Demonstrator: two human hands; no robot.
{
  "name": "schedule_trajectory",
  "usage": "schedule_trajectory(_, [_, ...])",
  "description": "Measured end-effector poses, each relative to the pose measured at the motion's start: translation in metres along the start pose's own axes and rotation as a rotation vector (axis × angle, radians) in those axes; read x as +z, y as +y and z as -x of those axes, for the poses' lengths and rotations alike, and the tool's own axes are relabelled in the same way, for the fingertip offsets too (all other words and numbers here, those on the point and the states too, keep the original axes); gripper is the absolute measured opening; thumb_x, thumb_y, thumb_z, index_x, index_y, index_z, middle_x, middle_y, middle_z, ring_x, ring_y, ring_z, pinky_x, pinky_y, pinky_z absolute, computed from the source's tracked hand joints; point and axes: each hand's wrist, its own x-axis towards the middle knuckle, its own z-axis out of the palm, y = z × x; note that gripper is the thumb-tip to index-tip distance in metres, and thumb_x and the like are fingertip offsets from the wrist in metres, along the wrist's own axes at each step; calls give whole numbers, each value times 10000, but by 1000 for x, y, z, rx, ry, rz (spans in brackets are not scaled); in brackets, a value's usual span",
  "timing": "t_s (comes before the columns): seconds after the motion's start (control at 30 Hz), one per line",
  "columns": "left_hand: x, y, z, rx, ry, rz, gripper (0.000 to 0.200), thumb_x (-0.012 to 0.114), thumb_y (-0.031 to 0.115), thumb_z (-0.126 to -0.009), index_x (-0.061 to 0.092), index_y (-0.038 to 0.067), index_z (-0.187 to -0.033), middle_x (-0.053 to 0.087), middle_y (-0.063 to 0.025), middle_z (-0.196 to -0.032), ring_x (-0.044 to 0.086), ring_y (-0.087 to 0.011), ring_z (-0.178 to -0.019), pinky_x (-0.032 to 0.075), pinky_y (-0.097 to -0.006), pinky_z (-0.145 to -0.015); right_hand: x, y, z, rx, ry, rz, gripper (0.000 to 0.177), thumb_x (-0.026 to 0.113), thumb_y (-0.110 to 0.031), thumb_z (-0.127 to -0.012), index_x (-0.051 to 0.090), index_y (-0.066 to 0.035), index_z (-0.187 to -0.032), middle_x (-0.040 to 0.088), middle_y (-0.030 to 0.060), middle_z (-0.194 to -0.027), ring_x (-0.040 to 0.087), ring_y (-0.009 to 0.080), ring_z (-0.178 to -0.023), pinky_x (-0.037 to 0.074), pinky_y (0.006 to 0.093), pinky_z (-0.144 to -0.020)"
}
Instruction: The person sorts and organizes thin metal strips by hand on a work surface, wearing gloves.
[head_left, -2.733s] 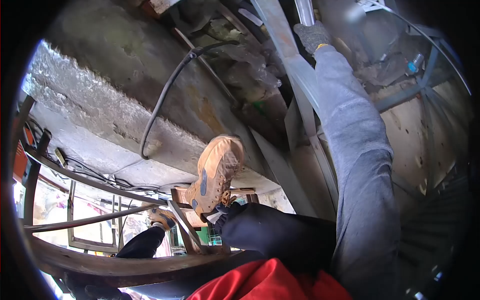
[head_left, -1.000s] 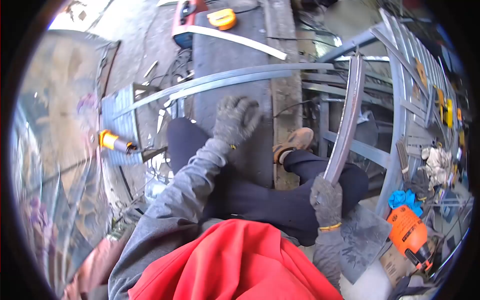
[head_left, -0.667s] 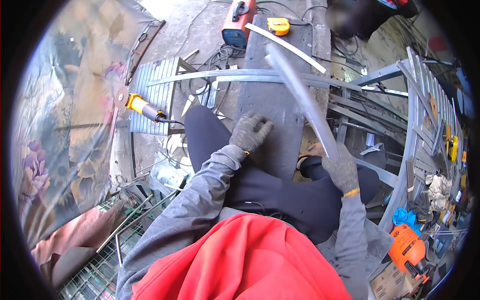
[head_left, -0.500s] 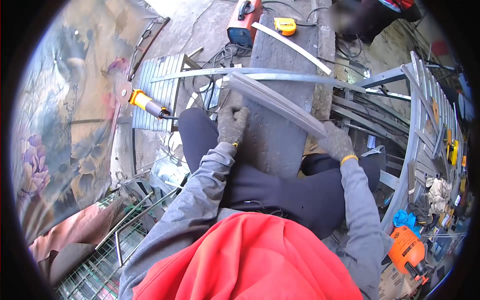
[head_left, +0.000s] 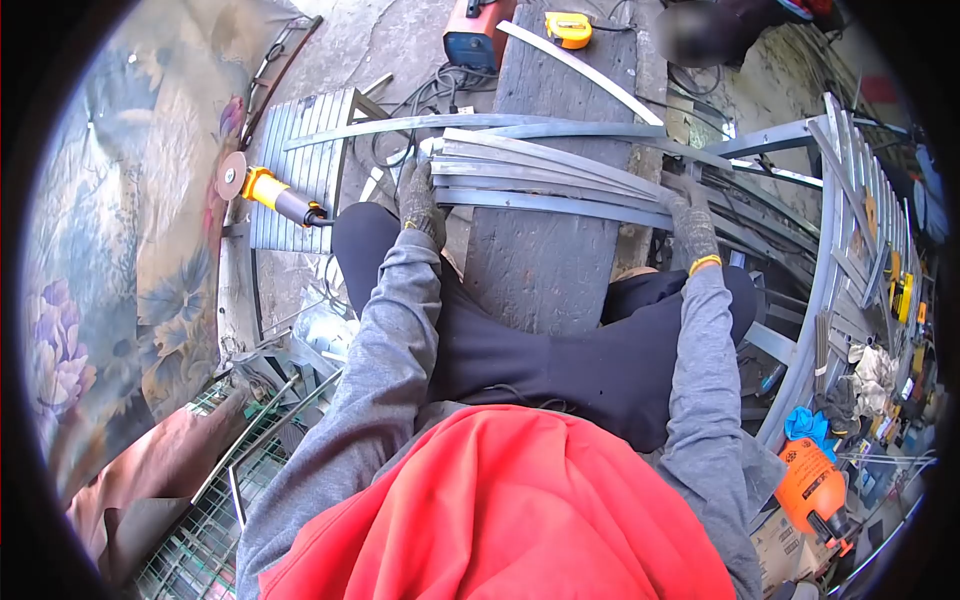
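Note:
Several thin grey metal strips [head_left: 550, 180] lie side by side across a dark wooden plank [head_left: 540, 265], between my two gloved hands. My left hand [head_left: 420, 205] is closed at their left ends, with its fingertips partly hidden. At the right ends, my right hand [head_left: 690, 220] is closed around the strips, which converge there. A longer metal strip [head_left: 390, 127] crosses the plank just beyond them. Both hands wear dark knit gloves with yellow cuffs.
An angle grinder [head_left: 285, 197] rests on a slatted metal stack [head_left: 290, 225] at left. A yellow tape measure [head_left: 568, 30] and a curved pale strip [head_left: 590, 75] lie on the plank. A red-and-blue machine [head_left: 475, 40] stands behind. Another person [head_left: 740, 35] is at upper right.
The bundle in my right hand has turned from slanted to nearly level and spread out over the plank. My left hand has moved left and away from me, to the strips' ends.

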Motion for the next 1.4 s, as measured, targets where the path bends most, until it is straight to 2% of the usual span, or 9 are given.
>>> schedule_trajectory(0.1, [-3, -8, -2, -48, -31, -25, 507, 628, 298, -974, 498, 145, -1439, 573, -92, -1384, 579, -261, -1184, 491, -474, -982, 1, -29, 15, 642, 74, -237, 626, 675, -369, -950, 471, -61, -1456, 572, 163, -1324, 607, 325, -1165, 574, 436, -882])
schedule_trajectory(0.17, [-35, -35, -31, 568, -218, -756, 530, 605, 235, -980, 480, 169, -1491, 578, -100, -1360, 600, -247, -1133, 516, -422, -939, 4, 30, 15, 573, -18, -552, 639, 611, -466, -981, 465, -53, -1446, 521, 136, -1358, 603, 313, -1132, 609, 463, -797])
schedule_trajectory(0.23, [7, -4, 14, 82, -88, -271, 543, 621, 188, -955, 470, 176, -1476, 578, -104, -1297, 603, -259, -1098, 573, -406, -852, 1, 93, -7, -230, -111, 10, 616, 614, -454, -983, 461, -71, -1440, 472, 120, -1397, 587, 311, -1140, 612, 476, -828])
schedule_trajectory(0.43, [-3, -2, 12, -204, -8, 45, 447, 576, 357, -1002, 495, 258, -1430, 591, -57, -1316, 567, -268, -1184, 497, -503, -950, -5, 20, 14, -285, -74, 652, 896, 845, -66, -748, 382, -41, -1515, 515, 225, -1427, 533, 384, -1276, 443, 377, -1105])
schedule_trajectory(0.5, [-1, -5, 13, -132, 55, -59, 440, 629, 293, -962, 535, 248, -1389, 571, -59, -1334, 554, -274, -1176, 502, -513, -922, 3, 9, 14, 191, -21, -125, 626, 593, -514, -985, 562, 5, -1333, 640, 138, -1150, 630, 238, -1075, 559, 400, -860])
schedule_trajectory(0.63, [-46, -35, -29, 710, -175, -1004, 537, 647, 227, -963, 478, 159, -1468, 547, -107, -1385, 551, -278, -1222, 517, -472, -961, 13, 41, -11, 201, 13, 0, 669, 600, -515, -979, 547, 37, -1355, 649, 154, -1145, 653, 233, -1025, 566, 377, -817])
schedule_trajectory(0.93, [2, -9, 28, 133, 65, -751, 579, 683, 340, -862, 600, -53, -1280, 671, -161, -968, 661, -212, -701, 536, -347, -568, 6, 26, 0, 217, 39, -56, 717, 778, -345, -868, 464, -90, -1460, 634, 146, -1198, 651, 263, -1012, 601, 394, -691])
schedule_trajectory(1.1, [-12, -15, 20, 212, 193, -1244, 704, 685, 569, -858, 656, -50, -1193, 667, -286, -1203, 640, -389, -1130, 470, -423, -990, -2, -4, 6, 473, -78, 279, 774, 778, -430, -845, 434, -45, -1422, 664, 240, -1127, 694, 354, -942, 589, 417, -693])
schedule_trajectory(1.4, [-24, -30, 10, 467, 162, -629, 742, 758, 252, -845, 418, -49, -1432, 574, -225, -1309, 613, -297, -1141, 488, -382, -978, 12, -5, 22, -47, 136, 652, 788, 786, -395, -816, 467, -91, -1470, 565, 246, -1375, 522, 384, -1313, 393, 449, -1130])
